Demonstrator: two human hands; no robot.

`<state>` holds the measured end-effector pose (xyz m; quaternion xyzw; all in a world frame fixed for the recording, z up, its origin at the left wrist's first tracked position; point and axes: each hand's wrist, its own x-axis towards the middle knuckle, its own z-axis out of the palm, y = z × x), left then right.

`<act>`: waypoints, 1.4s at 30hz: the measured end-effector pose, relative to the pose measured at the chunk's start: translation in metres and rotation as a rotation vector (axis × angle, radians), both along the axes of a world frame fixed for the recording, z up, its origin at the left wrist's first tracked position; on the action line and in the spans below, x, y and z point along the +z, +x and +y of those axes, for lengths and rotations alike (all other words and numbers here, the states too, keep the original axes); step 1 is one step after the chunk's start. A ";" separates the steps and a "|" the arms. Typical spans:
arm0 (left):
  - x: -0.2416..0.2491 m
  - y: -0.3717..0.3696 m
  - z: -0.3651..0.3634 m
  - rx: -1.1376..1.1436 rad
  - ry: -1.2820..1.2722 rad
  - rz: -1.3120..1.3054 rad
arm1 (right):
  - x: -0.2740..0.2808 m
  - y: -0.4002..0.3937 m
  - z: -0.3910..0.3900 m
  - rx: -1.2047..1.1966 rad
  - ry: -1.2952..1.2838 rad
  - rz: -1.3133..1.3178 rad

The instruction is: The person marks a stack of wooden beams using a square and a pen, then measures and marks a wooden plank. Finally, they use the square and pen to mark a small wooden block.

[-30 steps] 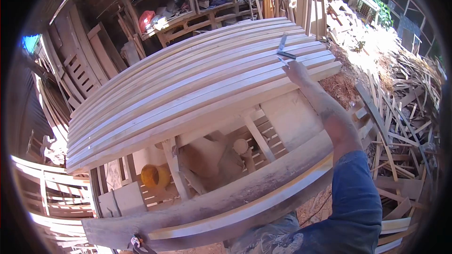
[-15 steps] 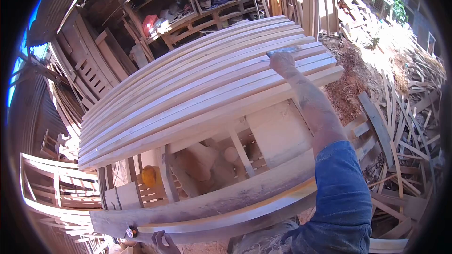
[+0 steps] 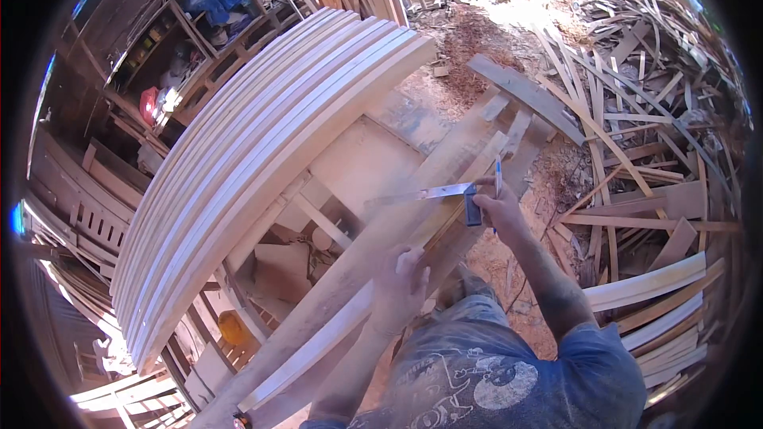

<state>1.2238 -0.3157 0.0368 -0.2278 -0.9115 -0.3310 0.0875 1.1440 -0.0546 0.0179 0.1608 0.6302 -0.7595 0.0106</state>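
My right hand (image 3: 497, 202) is closed around the blue handle of a try square (image 3: 472, 205) and also holds a blue pen (image 3: 498, 175), which points up. The square's metal blade reaches left over a narrow wooden strip (image 3: 310, 357) that lies along the near edge of the bench. Bent over this strip, below the square, are the fingers of my left hand (image 3: 400, 290); they appear to grip it. Beyond the bench plank lies a row of several long, curved wooden pieces (image 3: 262, 159), set side by side. Neither hand touches that row.
A tape measure (image 3: 241, 420) sits by the strip's lower end. The bench frame has gaps, with a yellow object (image 3: 232, 327) below. A grey board (image 3: 524, 99) juts out at the bench's far end. Offcuts (image 3: 636, 135) cover the ground at right; cluttered shelves (image 3: 187, 40) stand behind.
My view has turned to the right. My right hand has come back from the row of curved pieces with the square to the near strip. My left hand has moved up along the strip.
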 end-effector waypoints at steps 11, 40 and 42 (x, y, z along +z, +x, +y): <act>-0.008 -0.123 0.156 -0.219 -0.352 0.084 | -0.035 -0.022 0.071 0.140 -0.003 -0.038; 0.002 -0.145 0.173 -0.123 -0.259 -0.164 | -0.018 -0.074 0.144 0.180 0.233 0.416; -0.002 -0.144 0.174 -0.118 -0.238 -0.148 | -0.013 -0.080 0.149 0.338 0.225 0.312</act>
